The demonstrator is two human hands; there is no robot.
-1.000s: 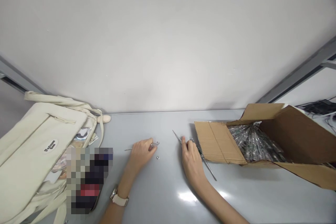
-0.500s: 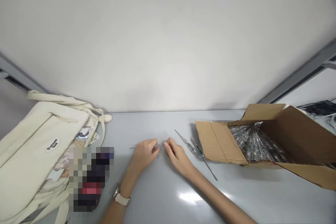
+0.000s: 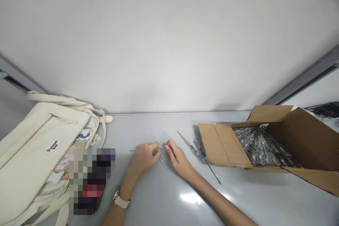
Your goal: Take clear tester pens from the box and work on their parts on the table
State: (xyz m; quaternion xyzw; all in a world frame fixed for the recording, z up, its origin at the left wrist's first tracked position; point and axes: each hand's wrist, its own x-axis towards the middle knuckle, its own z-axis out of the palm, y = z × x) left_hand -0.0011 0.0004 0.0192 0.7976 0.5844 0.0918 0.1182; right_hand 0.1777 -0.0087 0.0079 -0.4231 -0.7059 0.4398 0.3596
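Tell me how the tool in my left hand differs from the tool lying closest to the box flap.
The held tool is gripped in the left hand, partly hidden; the loose tool lies free, unhandled. The held tool's shaft points left in the view, while the loose tool's points toward the lower right. Both have a clear handle and thin shaft.

The left hand [image 3: 145,154] is curled with its back upward, its thumb [image 3: 156,157] and forefinger bent toward each other on the side facing the right hand [image 3: 179,159]. The right hand sits just beside it, a narrow gap between them, fingers folded in and thumb pointing toward the left hand. The left forearm [image 3: 130,183] and right forearm [image 3: 215,196] spread apart behind the hands, the right wrist nearly straight.
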